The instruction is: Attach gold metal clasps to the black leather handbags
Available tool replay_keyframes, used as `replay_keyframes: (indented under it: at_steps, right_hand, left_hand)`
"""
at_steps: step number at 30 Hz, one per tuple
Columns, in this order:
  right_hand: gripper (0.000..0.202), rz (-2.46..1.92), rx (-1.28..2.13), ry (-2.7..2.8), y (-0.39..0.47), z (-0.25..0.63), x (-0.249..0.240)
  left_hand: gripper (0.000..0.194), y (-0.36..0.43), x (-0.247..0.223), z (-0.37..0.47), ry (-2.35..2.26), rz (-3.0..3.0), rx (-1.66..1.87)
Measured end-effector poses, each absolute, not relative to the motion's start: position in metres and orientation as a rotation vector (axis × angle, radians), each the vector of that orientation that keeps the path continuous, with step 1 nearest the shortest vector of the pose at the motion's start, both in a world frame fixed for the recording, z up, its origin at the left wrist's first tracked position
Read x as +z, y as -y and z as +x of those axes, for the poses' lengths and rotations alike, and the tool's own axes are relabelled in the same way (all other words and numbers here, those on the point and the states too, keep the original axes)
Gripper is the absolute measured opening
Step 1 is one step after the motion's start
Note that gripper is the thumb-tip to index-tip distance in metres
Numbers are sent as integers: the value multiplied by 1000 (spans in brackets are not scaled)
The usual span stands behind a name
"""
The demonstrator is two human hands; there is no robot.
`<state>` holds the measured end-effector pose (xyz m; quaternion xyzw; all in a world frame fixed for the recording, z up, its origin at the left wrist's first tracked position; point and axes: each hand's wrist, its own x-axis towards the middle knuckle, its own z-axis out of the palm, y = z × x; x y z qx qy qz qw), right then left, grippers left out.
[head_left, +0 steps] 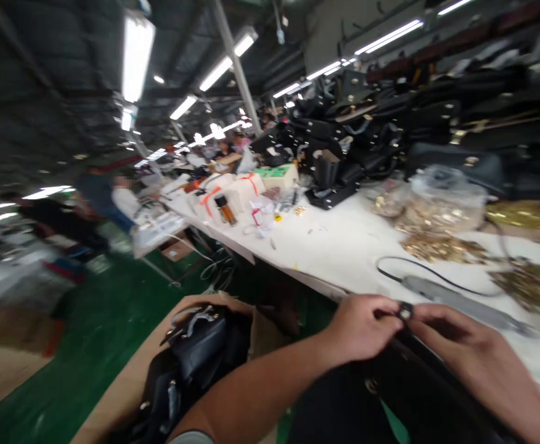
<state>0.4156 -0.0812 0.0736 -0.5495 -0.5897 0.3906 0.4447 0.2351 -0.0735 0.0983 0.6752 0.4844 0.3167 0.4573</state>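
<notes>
A black leather-like handbag [339, 404] lies across my lap below the table edge, with a round metal fitting on its front. Just above it, my left hand [367, 327] pinches a small black strap end [405, 310] carrying a pale metal piece between thumb and forefinger. From the other side, my right hand [473, 351] closes its fingers on the same strap end, so the fingertips of both hands nearly meet. How the strap joins the bag is hidden by the hands and blur.
A white worktable [344, 246] bears gold metal fittings [441, 248], a clear plastic bag [450, 197], a grey bar-shaped tool [459, 302] with a black cord, and piled black bags [339, 154]. On my left, a cardboard box [126, 385] holds black bags. People sit farther back.
</notes>
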Motion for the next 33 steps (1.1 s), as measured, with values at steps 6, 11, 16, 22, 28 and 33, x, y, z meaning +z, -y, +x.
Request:
replay_keyframes:
  at_steps: [6,11,16,22,28,33]
  right_hand:
    - [17,-1252,1104,1363,85,410,95]
    - [23,-1270,1099,1356,96,409,97]
    - [27,-1262,1095,1319,97,407,91]
    - [26,-1239,1132,1310,94,404,84]
    - [30,-1255,1135,1312,94,405,82]
    - [20,-1269,1125,1369,93,411,89]
  left_hand:
    - [30,65,110,231,-1127,1630,835]
    - [29,75,116,235,-1113,1659,813]
    - [31,79,120,238,-1127,1679,831]
    - [33,79,119,238,-1170,1696,822]
    - [31,76,110,239,-1197,1658,842]
    - [28,74,108,238,-1245,1653,805]
